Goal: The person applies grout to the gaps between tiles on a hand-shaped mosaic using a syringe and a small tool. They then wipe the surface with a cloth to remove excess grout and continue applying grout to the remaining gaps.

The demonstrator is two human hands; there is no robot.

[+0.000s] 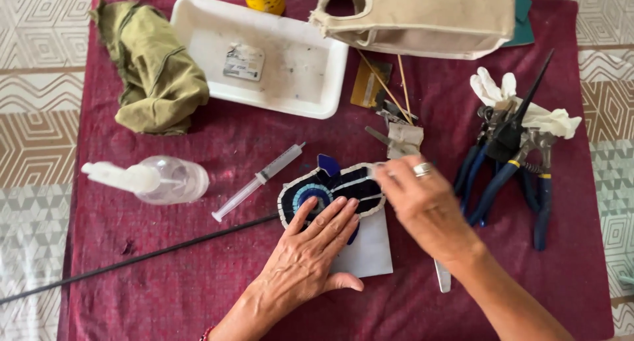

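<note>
A dark blue mosaic piece (343, 182) with a white tile border and a round light-blue centre lies on a white card (370, 252) on the maroon cloth. My left hand (314, 248) presses flat on its lower left part, fingers spread. My right hand (422, 202), with a ring on one finger, is at the piece's right end, fingertips pinched at the border. A slim white tool (442, 278) shows below this hand; whether the hand holds it is unclear.
A syringe (261, 179) and a plastic spray bottle (155, 179) lie to the left, with a long black rod (139, 255) below them. A white tray (264, 53), green rag (155, 70), canvas bag (422, 14), blue-handled pliers (508, 169) and white gloves (528, 110) surround the piece.
</note>
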